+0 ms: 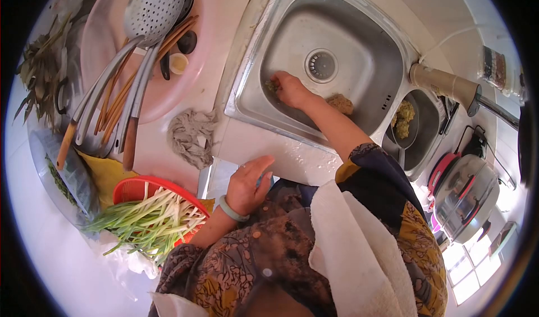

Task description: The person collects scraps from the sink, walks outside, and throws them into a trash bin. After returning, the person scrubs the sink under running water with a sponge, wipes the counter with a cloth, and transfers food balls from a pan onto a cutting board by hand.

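My right hand [292, 90] reaches into the large steel sink [353, 28], at its left side wall. Its fingers are curled together around something small and greenish that I cannot make out. A brown, rough-looking lump [339, 104], perhaps a sponge, lies on the sink floor beneath my right forearm. The drain strainer [321, 65] is just beyond the hand. My left hand [250, 185], with a pale bangle [231, 209] on its wrist, hovers in front of the counter edge. Its fingers are stretched out and hold nothing. A crumpled grey cloth [192, 138] lies on the counter nearby.
At left, a pink basin [191, 87] carries a perforated skimmer [154, 11], other long-handled utensils and chopsticks. Below stands a red basket [132, 186] of spring onions [151, 219]. In the small right sink [424, 143], a pan [411, 127] holds yellow-green food. Water drops wet the counter's front.
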